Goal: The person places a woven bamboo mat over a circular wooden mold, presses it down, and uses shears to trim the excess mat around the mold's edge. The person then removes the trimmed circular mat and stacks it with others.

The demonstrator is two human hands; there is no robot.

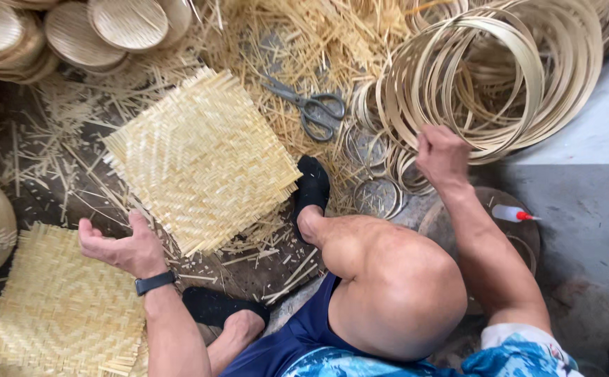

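Observation:
A square woven bamboo mat (203,157) lies on the floor in front of me, one corner under my black-socked foot (311,185). My left hand (119,244) hovers palm-up at the mat's near-left edge, fingers apart, holding nothing. My right hand (442,155) is closed around thin bamboo hoops (489,84) at the lower edge of a big pile of rings. A second woven mat (63,307) lies at the lower left, beside my left forearm.
Grey scissors (311,105) rest on bamboo scraps beyond the mat. Stacked round woven trays (74,31) fill the upper left. A small white bottle with a red tip (514,214) sits on a round board at the right.

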